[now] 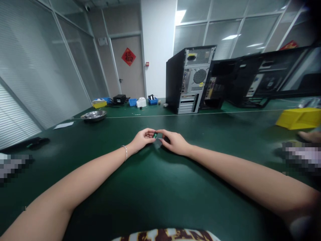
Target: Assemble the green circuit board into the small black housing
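Over the middle of the dark green table, my left hand [142, 138] is closed on a small green circuit board [155, 135], pinched between thumb and fingers. My right hand [177, 143] meets it from the other side, its index fingertip touching the board's upper edge or very near it. A thin metal-tipped tool [159, 138] sticks out of the right hand toward the board. The tool's dark rear part is mostly covered by the fingers, so its exact kind cannot be made out.
A computer tower [175, 80] stands behind my hands, with more opened computer cases [250, 80] to its right. A metal bowl [94, 115] sits at the back left. On the right are a yellow bin [298, 118] and another person's hand [311, 136].
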Available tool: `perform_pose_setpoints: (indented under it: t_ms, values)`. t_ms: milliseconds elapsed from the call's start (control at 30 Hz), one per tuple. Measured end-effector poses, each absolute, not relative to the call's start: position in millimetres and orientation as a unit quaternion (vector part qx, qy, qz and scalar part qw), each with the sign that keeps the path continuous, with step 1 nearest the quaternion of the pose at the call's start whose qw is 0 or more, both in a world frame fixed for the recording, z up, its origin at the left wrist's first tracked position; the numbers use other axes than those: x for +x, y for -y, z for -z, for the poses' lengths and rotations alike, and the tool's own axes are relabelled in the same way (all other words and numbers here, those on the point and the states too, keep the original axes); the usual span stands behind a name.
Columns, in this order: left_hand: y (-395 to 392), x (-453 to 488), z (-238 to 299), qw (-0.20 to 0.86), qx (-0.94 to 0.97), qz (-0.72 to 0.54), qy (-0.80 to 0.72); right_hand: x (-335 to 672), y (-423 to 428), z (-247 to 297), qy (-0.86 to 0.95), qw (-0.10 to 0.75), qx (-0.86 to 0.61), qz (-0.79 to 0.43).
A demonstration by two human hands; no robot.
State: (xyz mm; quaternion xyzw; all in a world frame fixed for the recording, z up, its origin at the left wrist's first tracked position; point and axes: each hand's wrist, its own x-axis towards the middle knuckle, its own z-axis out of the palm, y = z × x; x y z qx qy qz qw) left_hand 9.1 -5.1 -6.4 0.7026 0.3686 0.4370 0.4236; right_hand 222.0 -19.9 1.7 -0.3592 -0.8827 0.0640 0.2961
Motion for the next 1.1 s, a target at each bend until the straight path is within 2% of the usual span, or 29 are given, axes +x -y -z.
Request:
perform_pose_setpoints:
  t_ms: [1100]
  values:
    - [6.6,8.5,2.6,0.427,0.689,-0.432,-0.396,222.2,18.3,0.4,0.880,0.294,-0.366,-0.069]
